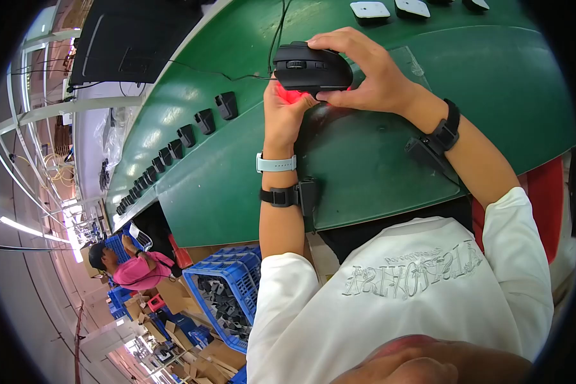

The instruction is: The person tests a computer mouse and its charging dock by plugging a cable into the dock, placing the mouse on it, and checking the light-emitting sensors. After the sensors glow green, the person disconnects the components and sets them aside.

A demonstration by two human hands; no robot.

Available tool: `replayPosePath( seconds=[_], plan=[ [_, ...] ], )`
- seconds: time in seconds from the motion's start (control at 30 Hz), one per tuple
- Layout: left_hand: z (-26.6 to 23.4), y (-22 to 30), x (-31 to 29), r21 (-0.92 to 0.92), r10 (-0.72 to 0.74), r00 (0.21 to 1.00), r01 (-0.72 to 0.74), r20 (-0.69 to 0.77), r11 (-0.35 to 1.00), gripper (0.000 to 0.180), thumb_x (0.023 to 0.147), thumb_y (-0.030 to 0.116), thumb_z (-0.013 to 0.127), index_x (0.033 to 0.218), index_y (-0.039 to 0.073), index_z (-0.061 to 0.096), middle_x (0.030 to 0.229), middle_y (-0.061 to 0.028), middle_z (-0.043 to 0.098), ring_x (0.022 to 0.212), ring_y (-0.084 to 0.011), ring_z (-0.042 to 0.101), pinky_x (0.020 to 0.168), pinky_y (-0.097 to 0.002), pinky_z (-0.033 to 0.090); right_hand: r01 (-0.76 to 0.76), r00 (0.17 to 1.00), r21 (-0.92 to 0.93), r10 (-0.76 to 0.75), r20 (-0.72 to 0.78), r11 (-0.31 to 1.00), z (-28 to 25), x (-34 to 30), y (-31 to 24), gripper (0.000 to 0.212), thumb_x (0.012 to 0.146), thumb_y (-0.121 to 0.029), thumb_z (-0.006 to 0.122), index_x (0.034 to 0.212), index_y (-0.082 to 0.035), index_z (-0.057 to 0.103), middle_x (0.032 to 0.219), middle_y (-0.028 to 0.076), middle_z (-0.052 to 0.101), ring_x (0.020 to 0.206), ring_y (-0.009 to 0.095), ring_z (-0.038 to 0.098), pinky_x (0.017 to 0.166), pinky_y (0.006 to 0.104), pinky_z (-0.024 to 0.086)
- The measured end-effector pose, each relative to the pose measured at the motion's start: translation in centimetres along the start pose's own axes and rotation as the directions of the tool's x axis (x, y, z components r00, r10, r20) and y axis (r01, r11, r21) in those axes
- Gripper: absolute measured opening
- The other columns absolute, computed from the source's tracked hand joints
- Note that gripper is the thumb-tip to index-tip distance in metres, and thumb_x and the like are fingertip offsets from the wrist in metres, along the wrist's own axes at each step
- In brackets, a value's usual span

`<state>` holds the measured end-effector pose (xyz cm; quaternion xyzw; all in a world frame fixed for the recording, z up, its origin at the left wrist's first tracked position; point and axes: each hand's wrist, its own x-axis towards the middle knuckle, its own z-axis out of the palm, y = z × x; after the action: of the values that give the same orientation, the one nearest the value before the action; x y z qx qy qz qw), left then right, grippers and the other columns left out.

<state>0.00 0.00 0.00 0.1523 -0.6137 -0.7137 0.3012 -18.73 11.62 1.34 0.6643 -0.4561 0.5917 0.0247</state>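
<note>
A black wired computer mouse (317, 69) is held above the green table (365, 169), its scroll wheel in view. Its cable runs off to the left. Red light glows from its underside onto my left hand (283, 118), which is closed around the mouse's lower left side, fingers partly hidden beneath it. From the right, my right hand (379, 75) grips the mouse's rear, with the thumb at the near edge and the fingers on the far edge. Under the hands lies a clear sheet on the tabletop.
A line of small black parts (204, 121) runs along the table's left. White-topped black pieces (370, 11) sit at the far edge. A large black panel, likely a monitor (131, 38), stands far left. Below left is a blue crate (240, 275) of dark parts; a person in pink (141, 270) is beyond.
</note>
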Motion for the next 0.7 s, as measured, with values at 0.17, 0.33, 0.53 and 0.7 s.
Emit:
replayPosePath(
  seconds=[0.17, 0.33, 0.53, 0.7],
  plan=[
    [0.8, 0.1, 0.2, -0.067, -0.013, 1.0, 0.013, -0.008, 0.998, 0.05, 0.082, -0.013, 0.074, 0.126, -0.002, 0.054, 0.12, -0.0113, 0.069, 0.107, -0.0205, 0.07, 0.093, -0.0346, 0.059, -0.011, 1.0, -0.008, 0.011, 0.003, 1.0, -0.4, 0.1, 0.1, 0.07, 0.072, -0.014, 0.09, 0.136, -0.007, 0.059, 0.127, 0.011, 0.065, 0.116, 0.029, 0.063, 0.101, 0.0386, 0.052],
    [0.3, 0.0, 0.1, -0.016, -0.079, 0.997, 0.079, -0.005, 0.997, 0.052, 0.08, -0.016, 0.073, 0.126, -0.003, 0.053, 0.119, -0.0127, 0.069, 0.107, -0.0213, 0.07, 0.093, -0.0342, 0.06, -0.07, 0.998, -0.003, 0.07, -0.001, 0.998, -0.4, -0.1, 0.0, 0.069, 0.074, -0.019, 0.09, 0.135, -0.007, 0.06, 0.125, 0.011, 0.066, 0.113, 0.029, 0.064, 0.099, 0.0381, 0.052],
    [0.1, -0.3, 0.0, -0.013, -0.127, 0.992, 0.126, -0.011, 0.992, 0.053, 0.08, -0.017, 0.073, 0.127, -0.005, 0.051, 0.12, -0.0138, 0.068, 0.108, -0.0224, 0.069, 0.094, -0.0353, 0.06, -0.107, 0.994, -0.033, 0.107, 0.001, 0.994, -0.4, -0.1, -0.3, 0.069, 0.074, -0.022, 0.091, 0.134, -0.007, 0.06, 0.123, 0.011, 0.066, 0.111, 0.028, 0.064, 0.098, 0.0373, 0.052],
    [0.2, 0.1, 0.1, -0.03, -0.076, 0.997, 0.077, 0.021, 0.997, 0.052, 0.088, -0.009, 0.071, 0.134, -0.005, 0.049, 0.126, -0.0151, 0.065, 0.115, -0.024, 0.066, 0.096, -0.0382, 0.057, -0.152, 0.988, 0.014, 0.153, -0.031, 0.988, 0.1, -0.3, -0.1, 0.067, 0.075, -0.022, 0.089, 0.134, -0.006, 0.06, 0.12, 0.011, 0.066, 0.109, 0.026, 0.064, 0.097, 0.0372, 0.052]
  ],
)
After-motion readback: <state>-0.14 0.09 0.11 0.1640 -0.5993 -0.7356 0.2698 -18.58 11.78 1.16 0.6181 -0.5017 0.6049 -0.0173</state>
